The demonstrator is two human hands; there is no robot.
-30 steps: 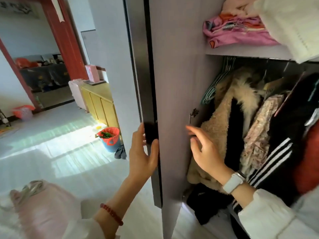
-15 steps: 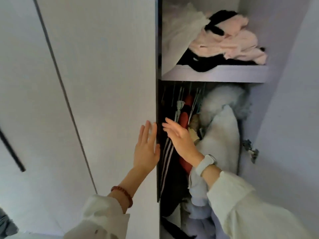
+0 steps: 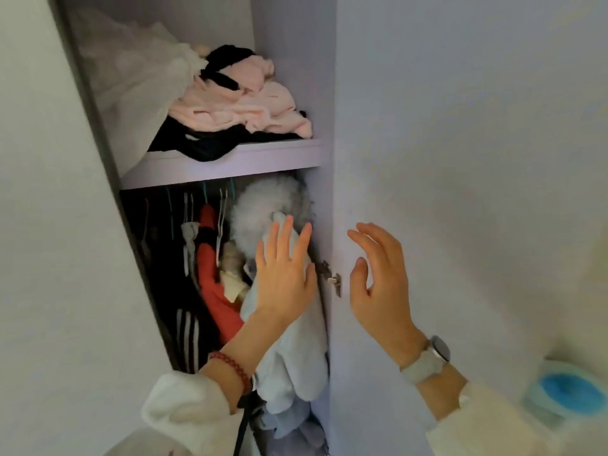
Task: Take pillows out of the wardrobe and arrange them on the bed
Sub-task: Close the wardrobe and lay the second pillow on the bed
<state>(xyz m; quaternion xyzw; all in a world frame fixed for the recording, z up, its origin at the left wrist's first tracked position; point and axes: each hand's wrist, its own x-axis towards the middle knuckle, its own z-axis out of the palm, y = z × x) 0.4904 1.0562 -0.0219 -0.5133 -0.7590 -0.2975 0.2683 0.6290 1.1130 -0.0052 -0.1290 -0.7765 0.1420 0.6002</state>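
The wardrobe stands partly open, a narrow gap showing between its left door (image 3: 65,258) and right door (image 3: 460,159). My left hand (image 3: 284,274) is open, fingers spread, flat against a pale blue fluffy garment (image 3: 292,357) hanging in the gap. My right hand (image 3: 378,284) is open and empty, hovering at the edge of the right door next to a metal hinge (image 3: 330,278). On the shelf (image 3: 230,162) lies a white bundle (image 3: 141,77) beside pink and black clothes (image 3: 243,97). No pillow is clearly recognisable.
Below the shelf hang a red garment (image 3: 214,291), a black one with white stripes (image 3: 187,337) and a white fluffy coat (image 3: 263,209) on hangers. A blue and white object (image 3: 566,393), blurred, sits at the right edge.
The view has swung right along the wardrobe. My left hand moved from the left door's face into the gap onto the pale garment; my right hand came out to the right door's edge.
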